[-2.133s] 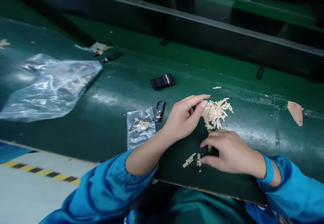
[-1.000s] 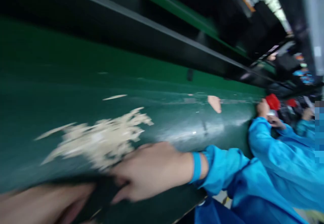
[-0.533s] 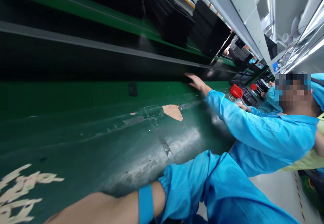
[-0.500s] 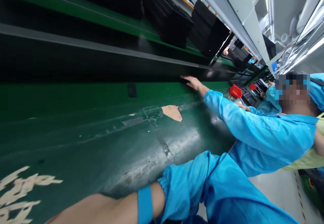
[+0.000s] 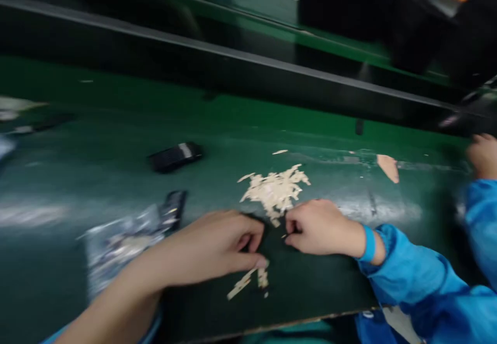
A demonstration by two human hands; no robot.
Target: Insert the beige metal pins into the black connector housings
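Near the bench's (image 5: 330, 287) front edge, 2 thin, flat cream strips (image 5: 239, 285) seemed light, somewhat stiff, best pinched mid-length; left hand (image 5: 217, 248) and right hand (image 5: 320, 227) curled narrowly, any grip unclear.

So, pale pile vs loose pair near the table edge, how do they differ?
The pile is many overlapping pieces; the loose pair is just two. The pile lies farther from the table edge, by the right hand; the loose pair lies nearer, by the left hand. Both look pale and thin.
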